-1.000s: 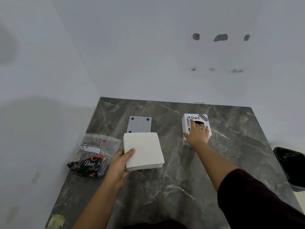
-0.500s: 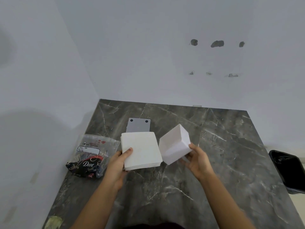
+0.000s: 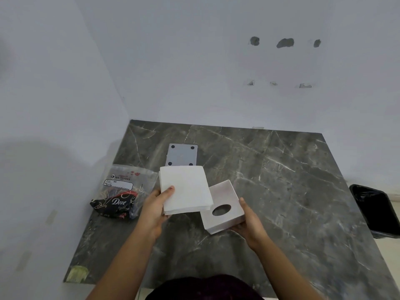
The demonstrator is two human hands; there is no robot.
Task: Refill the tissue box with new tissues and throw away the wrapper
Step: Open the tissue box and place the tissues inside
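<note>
My left hand [image 3: 154, 210] holds a square stack of white tissues [image 3: 185, 189] above the dark marble table [image 3: 281, 191], thumb on top. My right hand [image 3: 249, 224] grips the white tissue box [image 3: 223, 210] from its right side, tilted so that I look into its open hollow side and see the oval slot in its far face. The stack's right corner overlaps the box's left edge. The clear plastic wrapper [image 3: 127, 185] lies flat on the table to the left, with a black Dove packet [image 3: 116, 204] on or inside it.
A grey plate with black round feet [image 3: 181, 155], likely the box's base, lies behind the tissues. A black-lined bin [image 3: 374, 210] stands off the table's right edge. White walls close in at the left and the back.
My right hand lifted the box from the table's far right, brought it toward the tissues and turned it over. The left hand raised the tissue stack slightly toward the box.
</note>
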